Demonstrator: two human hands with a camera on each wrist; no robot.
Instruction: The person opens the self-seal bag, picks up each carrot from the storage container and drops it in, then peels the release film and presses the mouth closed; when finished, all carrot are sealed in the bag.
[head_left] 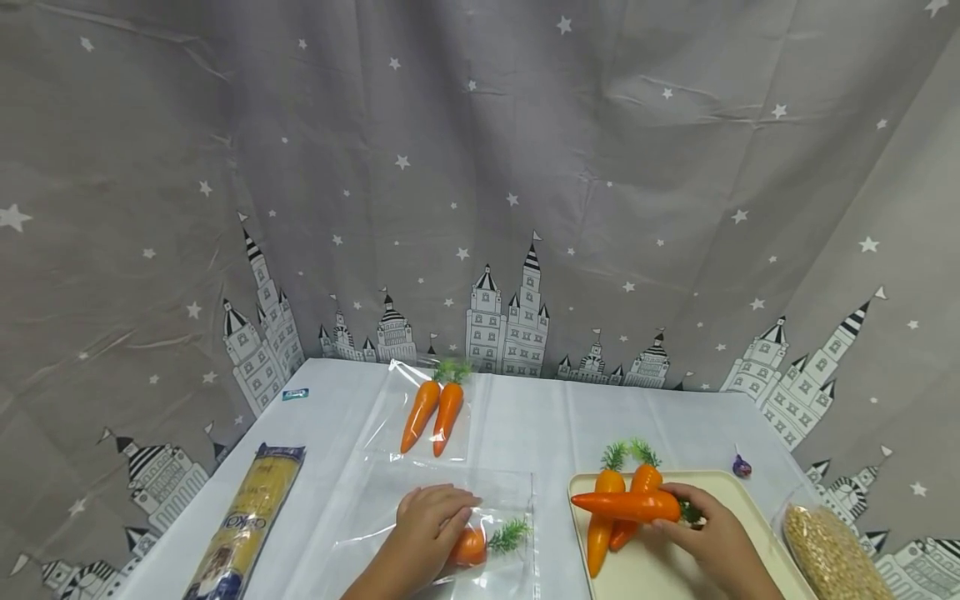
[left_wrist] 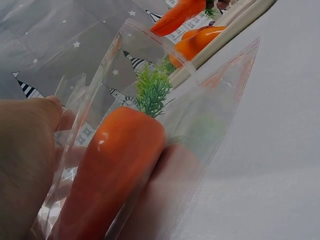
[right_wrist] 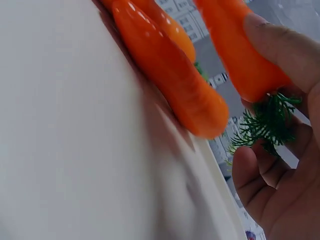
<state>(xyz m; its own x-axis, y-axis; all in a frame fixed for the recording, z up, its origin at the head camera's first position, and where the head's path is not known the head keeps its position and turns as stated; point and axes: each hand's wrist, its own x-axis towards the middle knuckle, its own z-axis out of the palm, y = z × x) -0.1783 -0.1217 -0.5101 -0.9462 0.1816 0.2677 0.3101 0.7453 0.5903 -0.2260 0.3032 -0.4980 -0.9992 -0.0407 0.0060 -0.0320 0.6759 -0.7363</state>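
Observation:
In the head view my right hand (head_left: 712, 533) holds a toy carrot (head_left: 626, 505) by its thick leafy end, above two more carrots (head_left: 597, 533) lying on a cream tray (head_left: 738, 492). The right wrist view has the thumb pressed on the held carrot (right_wrist: 235, 50), its green leaves (right_wrist: 272, 122) among the fingers. My left hand (head_left: 423, 533) grips a clear plastic bag (head_left: 521, 492) with one carrot (head_left: 470, 547) inside. In the left wrist view the bag's mouth (left_wrist: 160, 40) gapes beside that carrot (left_wrist: 117, 160), and some fingers show through the film.
Behind the left hand lies another clear bag (head_left: 382, 433) with two carrots (head_left: 448, 417). A pasta packet (head_left: 247, 517) is at the left, a small teal packet (head_left: 296, 394) beyond it. On the right are a purple-wrapped lollipop (head_left: 742, 466) and a bag of pale grains (head_left: 832, 550).

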